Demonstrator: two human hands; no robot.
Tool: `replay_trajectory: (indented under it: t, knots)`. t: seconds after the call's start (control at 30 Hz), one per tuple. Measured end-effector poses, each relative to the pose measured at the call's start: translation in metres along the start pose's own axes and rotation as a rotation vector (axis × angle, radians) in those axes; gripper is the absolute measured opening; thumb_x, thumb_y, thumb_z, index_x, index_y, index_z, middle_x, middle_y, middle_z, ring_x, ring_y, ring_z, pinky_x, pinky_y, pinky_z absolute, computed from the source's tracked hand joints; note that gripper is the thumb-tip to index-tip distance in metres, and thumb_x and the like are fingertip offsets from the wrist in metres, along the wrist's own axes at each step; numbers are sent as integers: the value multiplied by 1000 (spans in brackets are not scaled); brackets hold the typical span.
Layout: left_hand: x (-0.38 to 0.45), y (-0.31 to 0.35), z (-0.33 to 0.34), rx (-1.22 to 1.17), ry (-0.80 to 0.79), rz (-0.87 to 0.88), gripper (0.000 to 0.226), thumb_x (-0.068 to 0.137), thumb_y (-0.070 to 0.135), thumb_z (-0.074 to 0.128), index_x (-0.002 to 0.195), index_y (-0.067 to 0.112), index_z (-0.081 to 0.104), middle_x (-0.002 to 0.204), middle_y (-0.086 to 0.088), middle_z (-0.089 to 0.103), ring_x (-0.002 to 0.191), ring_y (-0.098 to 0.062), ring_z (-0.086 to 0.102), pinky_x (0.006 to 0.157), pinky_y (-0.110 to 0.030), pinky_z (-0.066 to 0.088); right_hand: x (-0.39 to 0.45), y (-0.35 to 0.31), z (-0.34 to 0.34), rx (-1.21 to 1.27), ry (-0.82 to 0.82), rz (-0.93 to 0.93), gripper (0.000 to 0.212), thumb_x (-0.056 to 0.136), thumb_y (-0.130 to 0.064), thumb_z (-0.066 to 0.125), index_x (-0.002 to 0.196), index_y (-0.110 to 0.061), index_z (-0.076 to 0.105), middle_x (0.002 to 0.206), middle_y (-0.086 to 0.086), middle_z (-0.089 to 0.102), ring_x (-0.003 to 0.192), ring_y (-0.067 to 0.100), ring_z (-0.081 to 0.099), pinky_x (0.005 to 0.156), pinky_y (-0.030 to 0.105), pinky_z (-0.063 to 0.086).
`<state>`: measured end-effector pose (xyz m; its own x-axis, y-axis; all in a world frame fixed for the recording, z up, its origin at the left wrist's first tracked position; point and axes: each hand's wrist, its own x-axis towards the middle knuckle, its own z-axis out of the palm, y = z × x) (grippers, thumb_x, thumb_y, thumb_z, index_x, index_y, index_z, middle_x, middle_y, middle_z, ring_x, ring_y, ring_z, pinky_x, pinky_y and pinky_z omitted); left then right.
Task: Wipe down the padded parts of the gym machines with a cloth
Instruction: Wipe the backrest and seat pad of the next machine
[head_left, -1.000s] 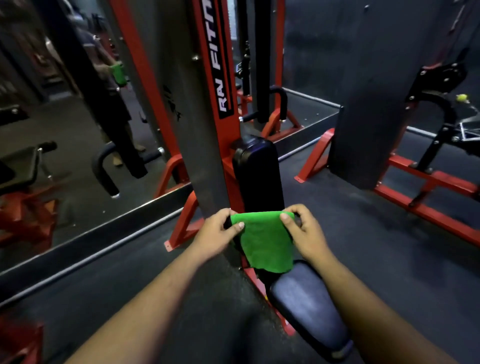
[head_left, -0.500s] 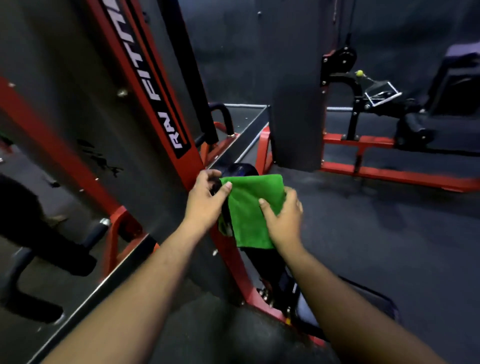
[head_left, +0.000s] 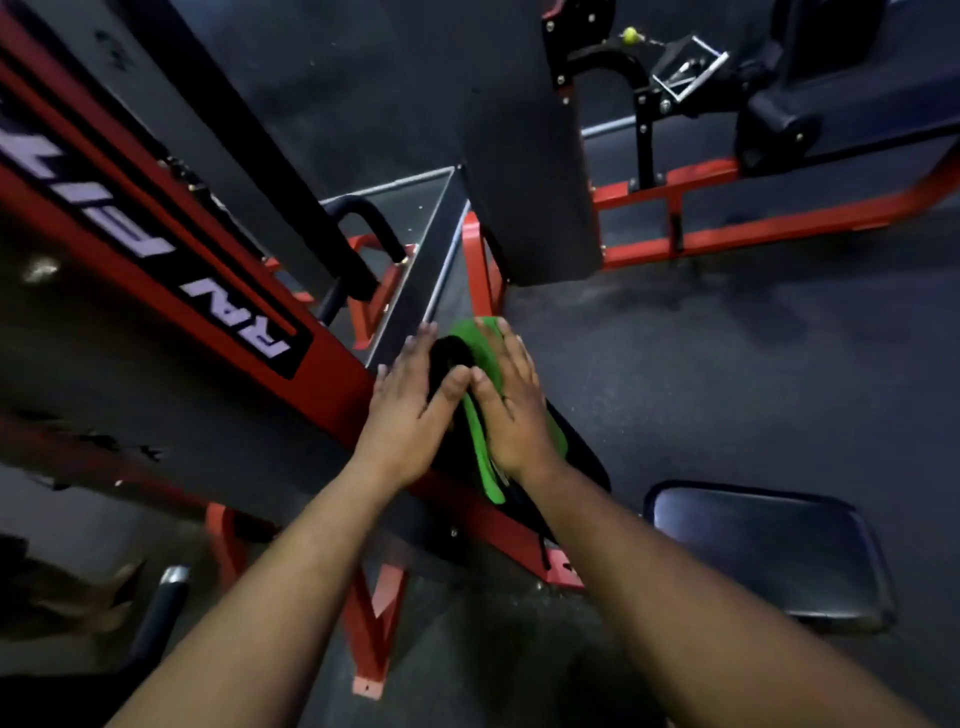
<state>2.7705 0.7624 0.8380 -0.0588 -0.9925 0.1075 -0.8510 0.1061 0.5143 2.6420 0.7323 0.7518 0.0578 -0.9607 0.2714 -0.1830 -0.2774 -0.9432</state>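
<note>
A green cloth (head_left: 480, 415) is draped over the top and right face of the black back pad (head_left: 451, 356) of a red machine. My right hand (head_left: 511, 410) lies flat on the cloth with straight fingers and presses it onto the pad. My left hand (head_left: 410, 405) lies flat against the pad's left side, fingers straight, its thumb meeting the right thumb at the pad's top. The dark padded seat (head_left: 769, 551) of the same machine sits lower right, bare.
The red upright (head_left: 218, 291) with white lettering runs diagonally at left, against a mirror. A dark weight-stack shroud (head_left: 524, 156) stands ahead. Another red-framed machine (head_left: 727, 218) with black pads is at upper right. Dark rubber floor (head_left: 727, 374) lies to the right.
The view has tipped down over the pad's top. Both hands went from gripping the cloth's upper corners to lying flat on either side of the pad, the cloth now under the right hand.
</note>
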Motion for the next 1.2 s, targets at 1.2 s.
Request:
replay_trajectory:
  t: [1.2]
  knots:
    - [13,7,2,292,-24,218,86,91,74,32,161,26,25,167,5,25,155,-10,15,125,-46,23,-67,163,-5,195,115,840,94,83,-71,28,162,-22,18,170,1,13,157,21,5,127,47,5]
